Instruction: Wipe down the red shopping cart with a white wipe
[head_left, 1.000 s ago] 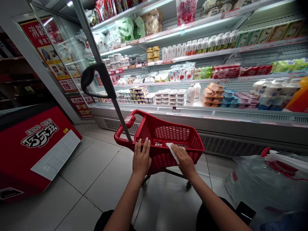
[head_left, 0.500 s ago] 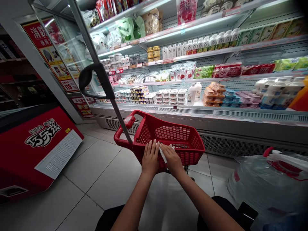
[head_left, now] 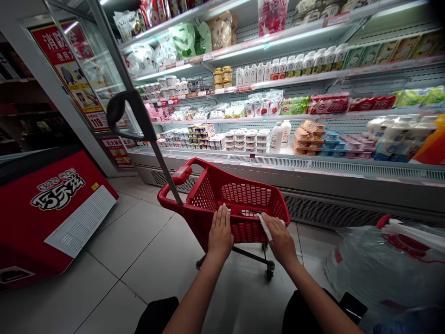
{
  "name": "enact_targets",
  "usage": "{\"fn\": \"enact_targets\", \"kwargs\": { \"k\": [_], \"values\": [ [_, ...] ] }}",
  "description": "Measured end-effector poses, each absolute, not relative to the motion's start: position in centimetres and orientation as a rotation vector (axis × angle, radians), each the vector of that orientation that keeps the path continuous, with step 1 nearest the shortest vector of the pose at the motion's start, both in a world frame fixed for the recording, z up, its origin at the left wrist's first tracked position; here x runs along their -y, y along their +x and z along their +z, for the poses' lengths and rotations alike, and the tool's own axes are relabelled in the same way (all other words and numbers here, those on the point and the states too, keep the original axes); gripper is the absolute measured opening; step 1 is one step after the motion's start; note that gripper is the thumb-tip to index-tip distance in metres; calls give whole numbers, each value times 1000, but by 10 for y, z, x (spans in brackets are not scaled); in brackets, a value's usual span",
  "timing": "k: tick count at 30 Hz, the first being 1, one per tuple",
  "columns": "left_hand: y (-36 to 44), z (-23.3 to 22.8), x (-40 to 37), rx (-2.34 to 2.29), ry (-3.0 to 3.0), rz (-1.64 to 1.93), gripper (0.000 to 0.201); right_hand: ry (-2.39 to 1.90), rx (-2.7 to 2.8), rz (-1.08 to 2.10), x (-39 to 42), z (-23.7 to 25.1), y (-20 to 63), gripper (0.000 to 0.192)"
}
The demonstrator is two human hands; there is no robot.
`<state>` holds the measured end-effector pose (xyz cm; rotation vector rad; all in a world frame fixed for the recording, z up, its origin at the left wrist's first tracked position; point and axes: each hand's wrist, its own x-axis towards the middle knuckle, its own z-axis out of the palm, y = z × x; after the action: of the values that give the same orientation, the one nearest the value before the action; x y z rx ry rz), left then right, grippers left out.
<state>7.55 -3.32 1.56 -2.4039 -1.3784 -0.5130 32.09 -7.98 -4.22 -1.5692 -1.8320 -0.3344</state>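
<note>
A red plastic shopping cart (head_left: 200, 218) with perforated walls stands in front of me, its handle end to the left. My left hand (head_left: 220, 232) lies flat against the near side and rim, fingers straight and pointing up. Farther right along the same rim, my right hand (head_left: 281, 239) presses a folded white cloth or tissue (head_left: 264, 227) against the cart. Part of that white piece is hidden beneath the fingers. A grey pole with a black grip (head_left: 144, 116) rises on the left, passing in front of the cart's handle.
Behind the cart runs an open refrigerated shelf (head_left: 313, 171) with dairy goods. At left stands a red freezer (head_left: 52, 208). Large wrapped clear water jugs (head_left: 378, 260) sit at right, near a dark phone-like object (head_left: 352, 308). Cart wheels (head_left: 269, 271) rest on the tiled floor.
My right hand has slid right along the rim with the white piece, away from my left hand. The left hand stays on the near side. The cart appears slightly farther left in view.
</note>
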Motion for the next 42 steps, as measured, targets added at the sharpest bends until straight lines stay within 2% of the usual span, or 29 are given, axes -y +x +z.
{"fn": "enact_targets", "kwargs": {
  "k": [4, 9, 16, 21, 25, 32, 42],
  "values": [
    [85, 6, 37, 1404, -2383, -565, 100, -1456, 1946, -294, 61, -29, 264, 94],
    [69, 5, 32, 1317, -2403, -568, 91, -1369, 2011, -236, 45, -18, 219, 85],
    [45, 12, 24, 1302, -2423, -503, 103, -1394, 2000, -285, 67, -29, 276, 96],
    [46, 15, 24, 1363, -2413, -585, 103, -1537, 1903, -350, 89, -47, 312, 99],
    [48, 14, 24, 1399, -2429, -622, 100, -1540, 1928, -361, 82, -43, 288, 101],
    [43, 14, 26, 1369, -2449, -591, 99, -1393, 2027, -377, 52, -25, 213, 86],
    [42, 21, 18, 1343, -2469, -593, 103, -1429, 2013, -428, 85, -41, 283, 102]
  ]
}}
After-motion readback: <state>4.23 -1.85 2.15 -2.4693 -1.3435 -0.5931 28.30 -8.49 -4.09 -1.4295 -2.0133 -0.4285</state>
